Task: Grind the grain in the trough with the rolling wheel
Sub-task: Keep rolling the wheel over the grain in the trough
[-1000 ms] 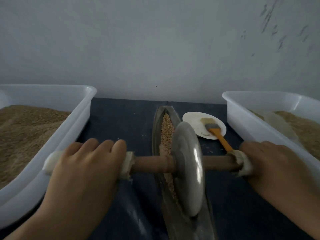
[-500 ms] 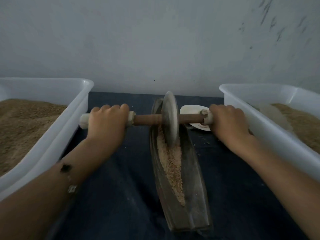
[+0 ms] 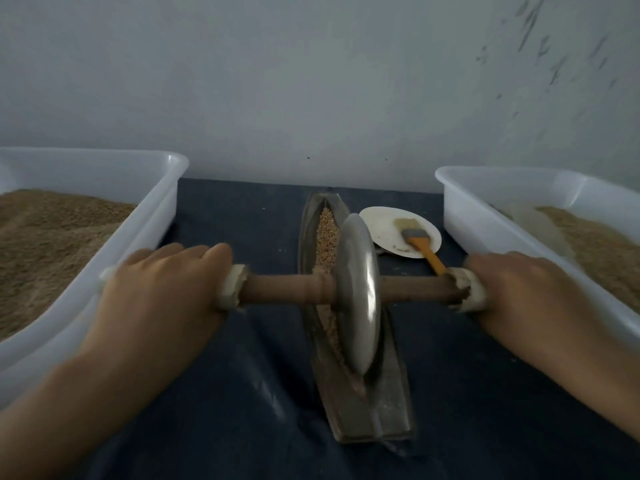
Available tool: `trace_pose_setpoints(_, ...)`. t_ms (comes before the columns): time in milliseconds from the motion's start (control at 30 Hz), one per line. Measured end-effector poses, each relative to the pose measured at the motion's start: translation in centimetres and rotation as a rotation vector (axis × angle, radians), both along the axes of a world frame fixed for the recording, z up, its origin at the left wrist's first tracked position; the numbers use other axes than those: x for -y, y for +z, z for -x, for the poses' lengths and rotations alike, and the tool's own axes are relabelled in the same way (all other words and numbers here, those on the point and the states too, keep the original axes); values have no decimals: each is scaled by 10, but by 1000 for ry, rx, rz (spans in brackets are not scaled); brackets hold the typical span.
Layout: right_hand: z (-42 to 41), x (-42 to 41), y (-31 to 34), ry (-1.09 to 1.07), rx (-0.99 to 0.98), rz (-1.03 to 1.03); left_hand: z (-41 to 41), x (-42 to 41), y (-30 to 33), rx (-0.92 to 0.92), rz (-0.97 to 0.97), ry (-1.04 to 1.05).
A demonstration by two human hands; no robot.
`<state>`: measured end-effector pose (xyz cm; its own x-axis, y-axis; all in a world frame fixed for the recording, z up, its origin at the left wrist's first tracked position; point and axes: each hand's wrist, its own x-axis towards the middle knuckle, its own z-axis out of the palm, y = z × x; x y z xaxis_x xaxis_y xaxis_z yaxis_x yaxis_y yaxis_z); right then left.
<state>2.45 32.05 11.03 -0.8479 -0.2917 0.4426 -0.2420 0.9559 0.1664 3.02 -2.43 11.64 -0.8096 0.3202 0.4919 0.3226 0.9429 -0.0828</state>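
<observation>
Fingers of the left hand (image 3: 162, 289) are curled over the left end of the wooden axle (image 3: 287, 289), and they grip its pale wrapped handle at the left of the middle of the frame. Fingers of the right hand (image 3: 533, 292) are curled in the same way around the wrapped right end of the axle, at the right of the middle. Between both hands, the metal rolling wheel (image 3: 356, 292) stands on its edge in the trough (image 3: 377, 407). This trough is long and narrow and runs from the centre of the frame down to the lower centre. The wheel sits at about the middle of its length. Grain (image 3: 325, 233) lies in the channel of the trough, above the wheel in the picture, and a thin line of it shows also beside the lower left edge of the wheel.

The trough rests on a dark blue cloth (image 3: 242, 410). At the left edge of the frame is a white plastic tub (image 3: 152, 216) filled with brown grain, and a second tub (image 3: 485, 220) with grain is at the right edge. Just to the right of the far end of the trough lies a white plate (image 3: 384, 226), and a brush with an orange handle (image 3: 420, 244) rests on it. A pale wall (image 3: 311, 81) fills the upper half of the frame.
</observation>
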Motion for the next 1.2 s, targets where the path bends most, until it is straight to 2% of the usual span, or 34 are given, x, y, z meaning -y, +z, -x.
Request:
trace_pose_setpoints(67,-7,-11,5,-104,152,-69,-3,6,8,163,26,59)
trace_pose_setpoints(133,-4,-24,3,-127,278,7,3,11,16,342,97,143)
trace_pose_setpoints(167,0,-30,0,-131,354,40,4,10,18,362,125,171)
trace_pose_setpoints(233,4,-20,-2,-171,429,-50,5,6,15,337,120,196)
trace_pose_setpoints(300,10,-11,-6,-105,184,-17,3,1,9,228,113,175)
trace_pose_setpoints(400,24,0,-10,-118,58,104,16,-4,-2,-4,24,84)
trace_pose_setpoints(600,98,11,-12,-250,76,136,93,-24,2,-53,78,278)
trace_pose_setpoints(667,114,14,-8,-280,63,102,107,-30,2,-33,78,285)
trace_pose_setpoints(733,117,19,-2,-224,55,50,107,-36,-5,-12,84,245)
trace_pose_setpoints(867,81,28,4,-71,-54,-27,81,-35,-22,-34,45,166)
trace_pose_setpoints(1000,24,28,6,15,-184,-11,28,-21,-23,-21,-27,-37)
trace_pose_setpoints(1067,1,26,6,19,-181,14,3,-17,-18,-8,-21,-86)
trace_pose_setpoints(1200,-23,18,6,27,-136,23,-26,-14,-11,-106,-17,-137)
